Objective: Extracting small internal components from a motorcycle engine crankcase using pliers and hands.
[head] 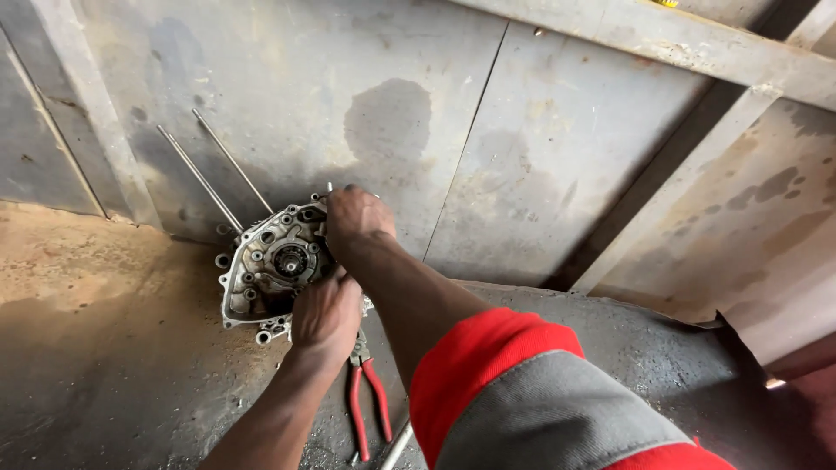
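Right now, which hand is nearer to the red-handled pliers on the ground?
Left. The left hand grips the lower edge of the engine casing, just above the red-handled pliers. The right hand rests on the casing's upper right edge, farther away.

A pair of red-handled pliers [369, 402] lies on the dark, oily floor [122, 374] near the bottom middle, handles pointing toward the near edge and jaws toward the far side. Just to their right a thin pale metal rod [397, 447] runs off the near edge. The floor is grimy grey-black in the near part and turns to sandy brown dirt [78, 252] at the far left. Behind stands a wall of grey metal sheets [366, 96], stained with darker patches. A rusty, pale-painted beam [697, 43] crosses the far right top, and another slanted beam [670, 191] leans down from it toward the floor.
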